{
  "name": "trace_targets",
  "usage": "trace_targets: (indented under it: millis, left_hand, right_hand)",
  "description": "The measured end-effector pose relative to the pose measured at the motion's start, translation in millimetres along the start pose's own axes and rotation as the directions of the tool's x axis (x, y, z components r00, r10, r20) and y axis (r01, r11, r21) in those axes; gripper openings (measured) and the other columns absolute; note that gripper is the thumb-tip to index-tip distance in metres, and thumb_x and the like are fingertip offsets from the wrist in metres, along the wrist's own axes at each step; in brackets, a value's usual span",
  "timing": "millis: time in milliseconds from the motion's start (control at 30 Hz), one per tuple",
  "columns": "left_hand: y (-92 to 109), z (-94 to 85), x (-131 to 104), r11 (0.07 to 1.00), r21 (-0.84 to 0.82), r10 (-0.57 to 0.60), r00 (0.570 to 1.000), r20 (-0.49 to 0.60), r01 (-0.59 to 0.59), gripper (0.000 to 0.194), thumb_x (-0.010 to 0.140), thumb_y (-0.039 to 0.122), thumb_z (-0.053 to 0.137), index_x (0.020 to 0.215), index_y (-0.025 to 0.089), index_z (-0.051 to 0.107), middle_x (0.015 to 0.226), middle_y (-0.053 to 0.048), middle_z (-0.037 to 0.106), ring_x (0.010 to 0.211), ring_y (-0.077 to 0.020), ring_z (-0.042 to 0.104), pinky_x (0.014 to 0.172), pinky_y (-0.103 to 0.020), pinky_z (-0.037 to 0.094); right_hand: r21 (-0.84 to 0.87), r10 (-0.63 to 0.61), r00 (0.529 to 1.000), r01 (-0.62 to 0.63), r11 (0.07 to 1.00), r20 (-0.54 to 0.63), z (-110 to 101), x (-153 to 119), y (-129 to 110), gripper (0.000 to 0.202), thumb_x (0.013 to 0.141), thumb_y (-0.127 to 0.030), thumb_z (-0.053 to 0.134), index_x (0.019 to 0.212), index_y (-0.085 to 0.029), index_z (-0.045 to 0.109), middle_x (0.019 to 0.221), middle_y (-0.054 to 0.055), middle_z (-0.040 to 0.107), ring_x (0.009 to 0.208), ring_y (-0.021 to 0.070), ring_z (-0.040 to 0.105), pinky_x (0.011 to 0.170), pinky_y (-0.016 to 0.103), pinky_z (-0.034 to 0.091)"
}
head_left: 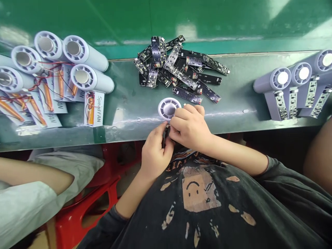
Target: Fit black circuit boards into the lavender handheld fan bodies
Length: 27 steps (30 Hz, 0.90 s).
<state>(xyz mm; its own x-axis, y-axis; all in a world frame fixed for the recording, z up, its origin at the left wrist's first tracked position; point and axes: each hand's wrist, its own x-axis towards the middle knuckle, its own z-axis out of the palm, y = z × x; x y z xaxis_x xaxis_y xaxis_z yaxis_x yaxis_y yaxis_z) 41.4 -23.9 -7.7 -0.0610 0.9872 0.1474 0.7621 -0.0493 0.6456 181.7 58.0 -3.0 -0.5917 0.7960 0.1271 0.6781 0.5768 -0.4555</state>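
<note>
Close to my body, at the table's front edge, my left hand [157, 148] is closed round the lower part of a handheld fan. Its round pale-lilac head [160, 110] with a silver centre faces up, just beyond my fingers. A narrow dark circuit board [166, 133] shows between my left thumb and fingers. My right hand [190, 128] has its fingers curled in a pinch against the upper end of that board, beside the fan head. What sits between those fingertips is hidden. Beyond the hands lies a heap of black circuit boards [193, 79].
Several lilac fans with orange-wrapped batteries and red wires [95, 79] stand at the left. At the right are fans with boards fitted [280, 88]. A small white piece [245, 111] lies on the green table [129, 117]. A person's arm [33, 173] and a red chair [64, 221] are left.
</note>
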Motion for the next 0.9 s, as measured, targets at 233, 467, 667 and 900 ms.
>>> trace_targets:
  millis: [233, 467, 667, 900]
  left_hand:
    - [-4.5, 8.9, -2.0, 0.997, -0.017, 0.069, 0.997, -0.04, -0.07, 0.047, 0.087, 0.014, 0.054, 0.133, 0.019, 0.053, 0.115, -0.01, 0.071, 0.109, -0.0249, 0.068, 0.095, -0.038, 0.055]
    - [-13.8, 7.2, -5.5, 0.982, -0.154, -0.108, 0.994, 0.016, 0.11, 0.039, 0.087, 0.015, 0.054, 0.126, 0.02, 0.057, 0.108, -0.007, 0.071, 0.084, -0.0171, 0.07, 0.087, -0.036, 0.058]
    - [-16.4, 10.7, -8.1, 0.961, -0.24, -0.127, 0.991, 0.048, 0.135, 0.041, 0.086, 0.015, 0.055, 0.127, 0.021, 0.054, 0.112, -0.008, 0.069, 0.09, -0.0186, 0.069, 0.09, -0.039, 0.057]
    - [-12.2, 9.7, -5.6, 0.971, -0.211, -0.096, 0.993, 0.068, 0.109, 0.041, 0.085, 0.014, 0.055, 0.126, 0.021, 0.055, 0.114, -0.008, 0.068, 0.108, -0.0232, 0.066, 0.093, -0.041, 0.055]
  right_hand:
    - [0.073, -0.002, 0.998, -0.003, 0.997, 0.065, 0.2, 4.2, -0.8, 0.026, 0.091, -0.018, 0.046, 0.071, -0.021, 0.062, 0.072, 0.004, 0.051, 0.083, 0.0212, 0.044, 0.074, 0.037, 0.024]
    - [0.296, 0.056, 0.983, -0.001, 0.955, -0.176, -19.9, -16.6, 38.1, 0.022, 0.092, -0.043, 0.056, 0.095, -0.024, 0.065, 0.093, 0.006, 0.055, 0.094, 0.0232, 0.051, 0.083, 0.04, 0.038]
    - [0.478, 0.083, 0.994, -0.109, 0.872, 0.075, -19.0, -25.8, 45.9, 0.026, 0.086, -0.032, 0.063, 0.108, -0.018, 0.062, 0.085, 0.002, 0.062, 0.071, 0.0141, 0.053, 0.07, 0.031, 0.045]
    - [0.656, 0.179, 0.98, -0.075, 0.751, -0.093, -14.6, -23.3, 40.7, 0.018, 0.091, -0.025, 0.057, 0.106, -0.02, 0.067, 0.091, 0.003, 0.067, 0.078, 0.0136, 0.059, 0.07, 0.029, 0.05]
